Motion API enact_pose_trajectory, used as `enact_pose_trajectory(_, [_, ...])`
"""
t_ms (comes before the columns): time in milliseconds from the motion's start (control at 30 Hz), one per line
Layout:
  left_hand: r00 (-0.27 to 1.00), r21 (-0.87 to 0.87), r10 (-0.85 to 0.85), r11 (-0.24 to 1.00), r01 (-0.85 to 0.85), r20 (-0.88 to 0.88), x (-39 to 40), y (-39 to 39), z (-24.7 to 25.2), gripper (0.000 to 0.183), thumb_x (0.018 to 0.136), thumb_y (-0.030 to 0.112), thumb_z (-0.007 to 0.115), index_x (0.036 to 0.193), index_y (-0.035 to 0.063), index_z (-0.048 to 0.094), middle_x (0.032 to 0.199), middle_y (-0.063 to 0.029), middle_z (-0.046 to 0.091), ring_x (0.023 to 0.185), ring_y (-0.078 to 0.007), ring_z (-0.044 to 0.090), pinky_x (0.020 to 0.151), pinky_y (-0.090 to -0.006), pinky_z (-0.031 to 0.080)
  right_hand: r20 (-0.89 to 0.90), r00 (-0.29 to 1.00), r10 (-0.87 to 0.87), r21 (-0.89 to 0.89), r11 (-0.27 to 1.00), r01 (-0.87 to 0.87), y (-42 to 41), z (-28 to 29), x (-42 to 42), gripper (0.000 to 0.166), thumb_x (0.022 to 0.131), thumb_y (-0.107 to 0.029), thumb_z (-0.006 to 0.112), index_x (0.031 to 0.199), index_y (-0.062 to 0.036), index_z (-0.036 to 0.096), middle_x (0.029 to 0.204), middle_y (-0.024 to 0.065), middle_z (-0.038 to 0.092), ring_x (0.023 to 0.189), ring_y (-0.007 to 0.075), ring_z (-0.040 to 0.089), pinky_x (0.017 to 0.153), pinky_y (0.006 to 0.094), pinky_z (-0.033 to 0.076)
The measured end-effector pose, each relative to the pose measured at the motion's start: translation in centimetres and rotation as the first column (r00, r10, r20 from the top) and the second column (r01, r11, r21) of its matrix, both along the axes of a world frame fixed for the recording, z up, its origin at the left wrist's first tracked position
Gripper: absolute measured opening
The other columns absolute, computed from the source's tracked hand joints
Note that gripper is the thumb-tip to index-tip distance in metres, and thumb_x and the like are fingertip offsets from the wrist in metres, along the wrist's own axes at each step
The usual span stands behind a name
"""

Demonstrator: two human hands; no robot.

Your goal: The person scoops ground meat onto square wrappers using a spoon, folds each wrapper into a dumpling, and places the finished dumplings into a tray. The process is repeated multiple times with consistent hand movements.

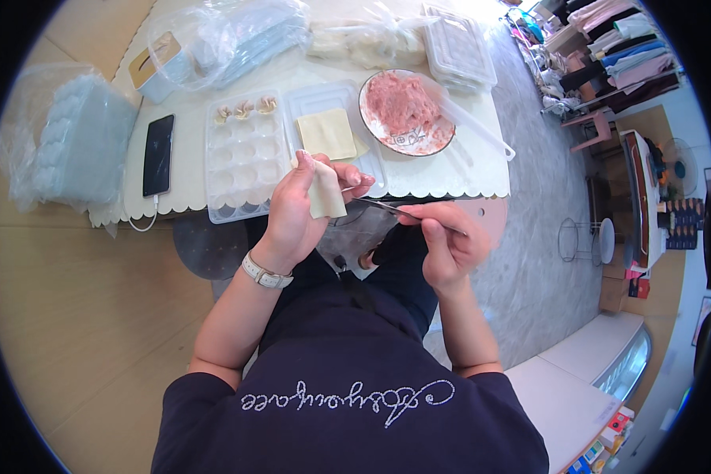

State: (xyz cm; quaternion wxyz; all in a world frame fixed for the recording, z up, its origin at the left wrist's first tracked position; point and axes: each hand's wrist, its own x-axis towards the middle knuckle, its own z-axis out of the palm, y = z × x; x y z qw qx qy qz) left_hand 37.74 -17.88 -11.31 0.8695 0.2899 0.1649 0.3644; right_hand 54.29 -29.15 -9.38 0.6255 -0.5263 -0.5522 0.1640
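A square dough wrapper lies across the palm of my left hand, its near edge hanging down and the fingers curled behind it. Between the thumb and fingers of my right hand is a thin metal utensil; its tip reaches my left fingertips. Just beyond, a stack of wrappers rests on a clear plastic lid. The bowl to its right holds pink minced meat. Left of the stack is a compartmented plastic tray with filled wontons in its far row.
A white plastic spatula leans over the bowl and past the table's right side. A smartphone with a charging cable lies left. Bagged trays, a tissue box, bagged wrappers and stacked plastic containers stand around the tablecloth.
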Motion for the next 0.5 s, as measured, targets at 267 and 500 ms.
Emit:
enact_pose_trajectory(267, [0.912, 0.299, 0.324, 0.922, -0.245, -0.250, 1.7, -2.5, 0.4, 0.033, 0.105, 0.033, 0.037, 0.097, 0.0049, 0.051, 0.110, -0.0115, 0.059, 0.105, -0.0187, 0.056, 0.092, -0.0345, 0.045, 0.174, 0.985, -0.003, 0.117, 0.993, -0.017, 1.2, 0.5, -1.8, 0.009, 0.079, 0.005, 0.068, 0.087, 0.0034, 0.068, 0.080, 0.0115, 0.071, 0.067, 0.0186, 0.068, 0.058, 0.0251, 0.053])
enact_pose_trajectory(500, [0.589, 0.926, 0.743, 0.377, 0.024, -0.318, -0.8, -2.6, 0.4, 0.013, 0.086, 0.013, 0.070, 0.091, 0.0026, 0.063, 0.094, -0.0077, 0.060, 0.084, -0.0175, 0.060, 0.070, -0.0288, 0.049, 0.274, 0.960, -0.060, 0.167, 0.986, 0.014, 1.3, 0.6, -2.2, 0.013, 0.075, 0.006, 0.070, 0.088, 0.0037, 0.068, 0.081, 0.0134, 0.070, 0.066, 0.0214, 0.068, 0.058, 0.0261, 0.053])
